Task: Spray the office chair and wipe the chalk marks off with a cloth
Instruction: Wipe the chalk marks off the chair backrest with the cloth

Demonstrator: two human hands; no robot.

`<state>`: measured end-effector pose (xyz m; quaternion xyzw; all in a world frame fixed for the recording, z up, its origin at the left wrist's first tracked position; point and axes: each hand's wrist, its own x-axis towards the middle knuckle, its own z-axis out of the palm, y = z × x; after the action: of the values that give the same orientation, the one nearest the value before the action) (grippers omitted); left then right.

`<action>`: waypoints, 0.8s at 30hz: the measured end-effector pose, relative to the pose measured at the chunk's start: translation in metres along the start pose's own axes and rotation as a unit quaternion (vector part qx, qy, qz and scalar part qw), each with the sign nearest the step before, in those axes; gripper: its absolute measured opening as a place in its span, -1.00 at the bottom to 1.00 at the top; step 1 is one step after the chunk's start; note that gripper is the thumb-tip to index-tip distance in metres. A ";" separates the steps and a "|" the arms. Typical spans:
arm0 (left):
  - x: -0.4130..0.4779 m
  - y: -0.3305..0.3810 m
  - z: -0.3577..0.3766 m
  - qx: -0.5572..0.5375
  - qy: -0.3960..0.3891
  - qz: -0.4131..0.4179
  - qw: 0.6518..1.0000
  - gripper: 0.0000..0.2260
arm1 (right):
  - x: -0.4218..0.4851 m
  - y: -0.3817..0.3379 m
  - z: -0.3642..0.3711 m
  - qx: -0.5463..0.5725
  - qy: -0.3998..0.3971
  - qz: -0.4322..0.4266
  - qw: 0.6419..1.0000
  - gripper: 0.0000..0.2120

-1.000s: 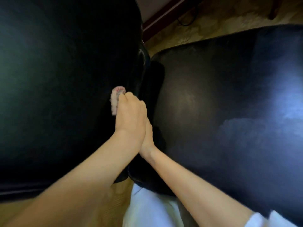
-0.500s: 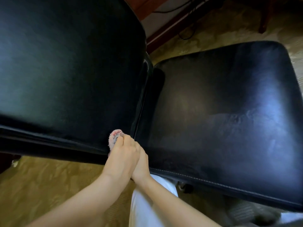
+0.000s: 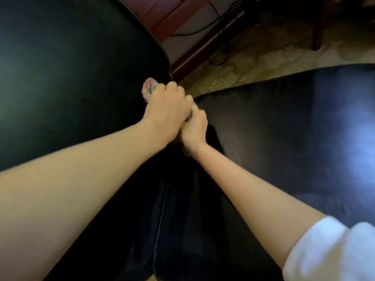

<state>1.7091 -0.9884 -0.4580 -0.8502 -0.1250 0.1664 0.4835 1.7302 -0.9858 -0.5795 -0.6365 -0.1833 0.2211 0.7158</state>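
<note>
Office chair (image 3: pixel 203 230): black leather, filling most of the view; the hands work at the gap where its two panels meet.
Backrest (image 3: pixel 71 78): the large panel on the left. No chalk marks can be made out on it; the surface is dark and the picture is blurred.
Seat (image 3: pixel 284 128): the panel on the right, showing a pale sheen near its right edge, possibly light or damp; I cannot tell which.
Floor (image 3: pixel 274 57): patterned carpet beyond the chair, with a dark cable (image 3: pixel 218 33) trailing along the wall.
Sleeve (image 3: pixel 328 252): white, pushed up the right forearm, presumably to keep it off the wet leather.
Left grip (image 3: pixel 168 110): clamped round the cloth, knuckles up, bearing on the backrest's inner edge beside the gap.
Right grip (image 3: pixel 193 128): tucked just under and touching the left, fingers curled. What it holds, if anything, is hidden, so I cannot tell. Judged to be adding pressure or steadying.
Cloth (image 3: pixel 149 89): pinkish wad showing above the left fingers, against the backrest's edge.
Stage: wiping under way; spraying judged done.
Risk: marks in the seam may be missed.
</note>
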 end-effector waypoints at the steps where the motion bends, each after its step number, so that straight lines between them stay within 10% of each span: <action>1: 0.020 -0.006 0.003 0.000 0.028 -0.002 1.000 -0.78 | 0.020 -0.003 -0.002 -0.002 0.023 -0.012 1.000 -0.76; 24: 0.002 0.010 0.028 0.065 -0.155 0.046 0.985 -0.73 | 0.001 0.015 0.018 -0.166 -0.168 -0.002 0.972 -0.79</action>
<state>1.7007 -0.9711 -0.4807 -0.7857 -0.1483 0.3261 0.5043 1.7201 -0.9689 -0.5926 -0.7000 -0.3366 0.2897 0.5593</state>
